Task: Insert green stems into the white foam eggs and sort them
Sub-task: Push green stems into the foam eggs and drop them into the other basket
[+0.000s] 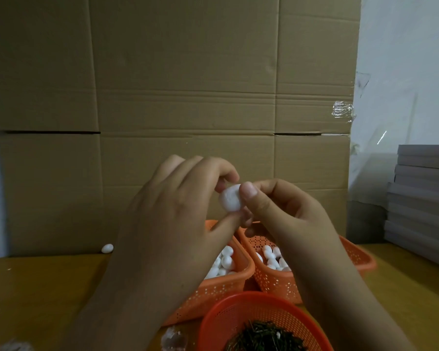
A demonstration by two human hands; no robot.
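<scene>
Here we pinch one foam egg (pixel 230 198) between our left hand (pixel 178 211) and right hand (pixel 284 209) above the egg baskets (pixel 238 279), seemingly mid-insertion though no stem shows, so next it needs sorting into a basket.

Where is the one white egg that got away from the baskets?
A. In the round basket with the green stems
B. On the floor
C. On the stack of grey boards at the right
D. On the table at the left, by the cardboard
D: the stray egg lies alone on the table at the left, against the foot of the cardboard wall, apart from the baskets.
</scene>
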